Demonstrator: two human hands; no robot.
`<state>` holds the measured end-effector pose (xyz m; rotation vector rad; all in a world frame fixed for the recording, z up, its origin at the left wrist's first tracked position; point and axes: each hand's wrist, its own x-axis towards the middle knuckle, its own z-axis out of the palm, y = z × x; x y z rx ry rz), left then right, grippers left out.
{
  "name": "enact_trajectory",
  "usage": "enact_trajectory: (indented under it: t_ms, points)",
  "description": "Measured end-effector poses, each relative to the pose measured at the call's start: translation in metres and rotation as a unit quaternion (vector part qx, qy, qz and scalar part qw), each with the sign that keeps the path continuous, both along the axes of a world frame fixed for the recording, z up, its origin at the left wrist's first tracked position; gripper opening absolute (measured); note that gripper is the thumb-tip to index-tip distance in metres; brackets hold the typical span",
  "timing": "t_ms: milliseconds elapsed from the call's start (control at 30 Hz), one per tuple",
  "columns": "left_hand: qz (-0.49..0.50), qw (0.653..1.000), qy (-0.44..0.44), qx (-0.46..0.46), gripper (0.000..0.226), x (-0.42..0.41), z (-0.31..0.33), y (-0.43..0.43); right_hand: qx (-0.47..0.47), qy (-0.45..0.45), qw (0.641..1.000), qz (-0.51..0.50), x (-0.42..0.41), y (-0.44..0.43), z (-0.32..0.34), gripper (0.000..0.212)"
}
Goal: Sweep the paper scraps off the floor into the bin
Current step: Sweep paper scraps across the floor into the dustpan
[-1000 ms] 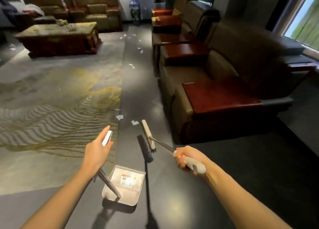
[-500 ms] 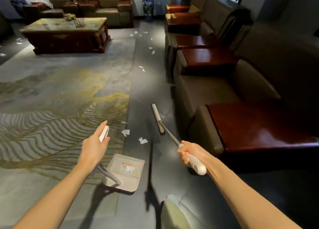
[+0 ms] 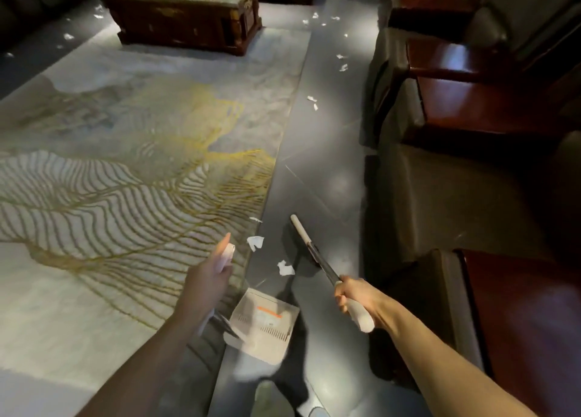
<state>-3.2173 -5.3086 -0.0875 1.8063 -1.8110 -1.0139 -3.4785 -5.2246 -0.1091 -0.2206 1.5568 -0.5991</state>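
My left hand (image 3: 210, 275) grips the white top of a dustpan handle, and the white dustpan (image 3: 262, 328) hangs low over the dark floor strip below it. My right hand (image 3: 353, 298) grips the white grip of a broom, whose head (image 3: 301, 236) rests on the floor ahead. Two white paper scraps (image 3: 255, 242) (image 3: 285, 268) lie just left of the broom head, between it and the dustpan. A smaller scrap (image 3: 255, 219) sits at the rug edge. More scraps (image 3: 312, 100) lie farther up the strip and near the table (image 3: 325, 19).
A large grey rug with gold lines (image 3: 125, 171) covers the floor on the left. Dark armchairs with red wooden armrests (image 3: 471, 102) line the right side. A wooden coffee table (image 3: 185, 14) stands at the far end of the rug. My shoe tips (image 3: 267, 397) show at the bottom.
I have stepped forward along the floor strip, so the two scraps lie closer. The broom head has come down to the floor beside them, and the dustpan has moved along with me.
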Motion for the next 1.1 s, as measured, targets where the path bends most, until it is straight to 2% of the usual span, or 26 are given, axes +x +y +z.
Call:
enact_trajectory:
  t_ms: [100, 233, 367, 533, 667, 800, 867, 967, 1033, 1100]
  points:
    - [-0.006, 0.999, 0.029, -0.011, 0.057, -0.013, -0.013, -0.012, 0.004, 0.004, 0.997, 0.078, 0.006, -0.018, -0.011, 0.02]
    - [0.06, 0.997, 0.034, -0.025, 0.058, -0.029, -0.02, -0.045, 0.052, 0.036, 0.974, 0.218, 0.024, -0.038, -0.007, 0.012]
    - [0.034, 0.998, 0.056, -0.016, 0.056, -0.035, -0.016, -0.065, 0.139, -0.09, 0.967, 0.193, 0.01, -0.063, 0.024, 0.021]
    - [0.027, 0.999, 0.045, -0.008, 0.054, -0.016, -0.009, -0.079, 0.141, -0.164, 0.958, 0.189, -0.021, -0.102, 0.067, 0.016]
    - [0.059, 0.996, 0.064, -0.02, 0.053, -0.014, -0.003, -0.072, 0.1, -0.109, 0.963, 0.226, -0.03, -0.14, 0.077, 0.025]
    - [0.136, 0.988, 0.076, -0.015, 0.052, -0.005, -0.01, -0.063, 0.071, -0.058, 0.974, 0.209, -0.036, -0.198, 0.077, 0.035]
    - [0.162, 0.985, 0.048, -0.018, 0.05, 0.003, -0.009, -0.066, 0.044, -0.02, 0.971, 0.233, -0.035, -0.229, 0.066, 0.032]
    - [0.173, 0.985, 0.02, -0.013, 0.048, 0.014, 0.001, -0.078, -0.001, 0.068, 0.948, 0.312, -0.025, -0.267, 0.045, 0.015]
    - [0.188, 0.979, 0.084, -0.009, 0.049, 0.021, 0.006, -0.084, -0.019, 0.09, 0.943, 0.32, -0.017, -0.29, 0.034, 0.008]
    - [0.221, 0.967, 0.126, -0.009, 0.055, 0.033, 0.011, -0.087, -0.026, 0.096, 0.945, 0.311, -0.008, -0.309, 0.025, 0.021]
